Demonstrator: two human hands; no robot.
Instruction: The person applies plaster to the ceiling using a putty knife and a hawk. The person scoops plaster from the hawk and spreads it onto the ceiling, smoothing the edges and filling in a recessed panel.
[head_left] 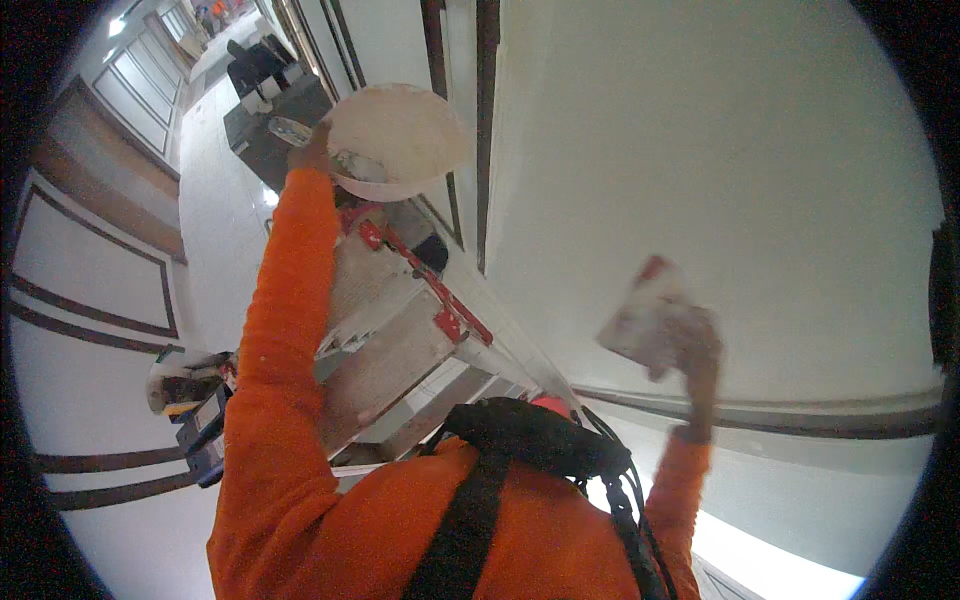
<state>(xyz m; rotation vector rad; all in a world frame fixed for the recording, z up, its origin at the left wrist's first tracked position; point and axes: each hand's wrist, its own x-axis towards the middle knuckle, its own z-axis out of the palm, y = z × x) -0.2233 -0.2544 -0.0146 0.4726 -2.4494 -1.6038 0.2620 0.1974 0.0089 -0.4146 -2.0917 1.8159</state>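
Note:
My left hand (312,150) is stretched forward and closed on the rim of a round, pale pinkish bowl (400,130). Whitish paste residue coats its inside. A small clear or metallic-looking piece (290,131) juts out beside that hand; its kind is unclear. On the right, my raised right hand (698,340) grips a flat, whitish piece with a reddish corner (645,318) in front of the pale wall panel (720,160). Motion blurs that piece, so I cannot tell whether it is a cloth, a sanding sheet or a scraper, or whether it touches the wall.
Below me stands a stepladder (390,375) with dusty treads and red fittings. A dark grey box (280,115) rests on the floor beyond the bowl. More boxes and items (205,420) sit at left. Dark trim (488,130) edges the wall panel; a corridor (215,140) runs away at upper left.

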